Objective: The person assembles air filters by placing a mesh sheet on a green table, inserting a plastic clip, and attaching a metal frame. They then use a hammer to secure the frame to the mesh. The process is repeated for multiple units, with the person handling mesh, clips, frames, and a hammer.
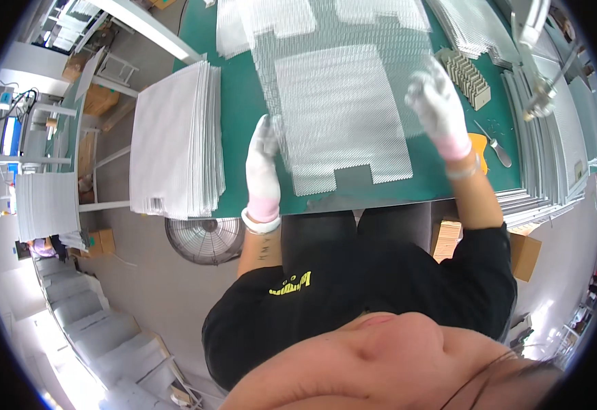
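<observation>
My left hand [263, 167], in a white glove with a pink cuff, is closed at the left edge of a see-through metal mesh sheet [353, 31]. On its right edge are the curled fingers of my gloved right hand [438, 113], partly smeared by motion. The held sheet is blurred and hangs above the table. Under it, a notched mesh sheet [339, 147] lies flat on the green tabletop [240, 137], its cut-out toward me. Further mesh sheets [281, 17] lie at the far side, partly seen through the held one.
A stack of white sheets [172, 137] stands at the left table edge. To the right are slotted beige blocks [466, 78], a screwdriver [496, 147], an orange item [478, 150] and stacked panels [541, 137]. A floor fan [206, 239] stands below the table.
</observation>
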The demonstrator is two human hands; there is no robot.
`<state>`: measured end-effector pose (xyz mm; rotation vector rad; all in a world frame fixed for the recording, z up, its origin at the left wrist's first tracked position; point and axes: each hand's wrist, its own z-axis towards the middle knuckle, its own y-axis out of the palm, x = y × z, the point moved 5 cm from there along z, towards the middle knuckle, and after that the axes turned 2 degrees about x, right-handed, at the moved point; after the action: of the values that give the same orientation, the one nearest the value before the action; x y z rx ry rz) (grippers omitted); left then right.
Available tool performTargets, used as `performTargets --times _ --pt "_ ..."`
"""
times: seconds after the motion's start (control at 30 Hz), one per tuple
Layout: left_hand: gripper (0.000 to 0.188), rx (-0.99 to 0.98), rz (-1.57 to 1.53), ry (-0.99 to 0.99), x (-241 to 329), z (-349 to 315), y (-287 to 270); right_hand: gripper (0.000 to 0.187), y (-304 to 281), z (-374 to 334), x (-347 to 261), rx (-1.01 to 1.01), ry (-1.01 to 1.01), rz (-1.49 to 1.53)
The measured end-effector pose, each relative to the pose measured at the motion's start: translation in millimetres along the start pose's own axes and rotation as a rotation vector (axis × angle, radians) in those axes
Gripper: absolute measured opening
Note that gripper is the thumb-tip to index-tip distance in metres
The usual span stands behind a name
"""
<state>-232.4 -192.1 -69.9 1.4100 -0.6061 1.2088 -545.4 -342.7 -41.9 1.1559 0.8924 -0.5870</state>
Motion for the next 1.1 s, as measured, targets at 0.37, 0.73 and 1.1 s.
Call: performTargets --times 0.37,0.73,1.1 --pt "0.074 0.055 1.169 -0.028 11.0 -30.7 32.6 0.074 29.9 -88.6 9.1 0.193 -0.077 -1.220" --pt "0.076 -0.056 1.453 -0.080 -6.6 -29.5 23.6 0.063 21.5 -87.5 35.8 0.126 -0.081 -1.455" --pt "0.079 -0.076 1.469 -0.095 -13.7 -29.5 19.2 0.056 21.6 -87.4 39.3 0.066 -0.045 -1.549"
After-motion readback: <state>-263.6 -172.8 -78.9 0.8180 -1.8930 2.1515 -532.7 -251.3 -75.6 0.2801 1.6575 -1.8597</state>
